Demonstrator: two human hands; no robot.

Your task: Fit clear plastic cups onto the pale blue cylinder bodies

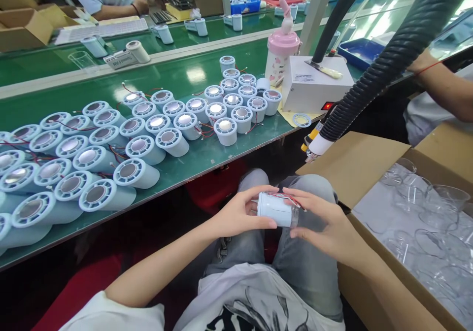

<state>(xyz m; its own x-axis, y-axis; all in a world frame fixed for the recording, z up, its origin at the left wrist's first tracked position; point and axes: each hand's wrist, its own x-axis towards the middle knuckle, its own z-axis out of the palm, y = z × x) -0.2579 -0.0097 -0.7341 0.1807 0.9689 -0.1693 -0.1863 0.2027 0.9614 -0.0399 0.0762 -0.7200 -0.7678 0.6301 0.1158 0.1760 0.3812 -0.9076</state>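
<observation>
Above my lap, my left hand (236,216) is closed around a light blue cylindrical housing (274,212) that lies on its side. Thin red and dark wires (291,199) run along its top. A clear plastic piece (294,216) shows at the housing's right end, with the fingers and thumb of my right hand (325,222) around it. How far that piece sits over the housing I cannot tell. Many similar blue housings (138,145) with round metal discs stand in rows on the green bench (192,173), some with loose wires.
An open cardboard box (380,166) of clear plastic cups (443,205) stands at my right. A black corrugated hose (384,60) with a white nozzle hangs nearby. A white machine (314,82) and a pink-lidded bottle (283,50) stand on the bench. Other people work across and at right.
</observation>
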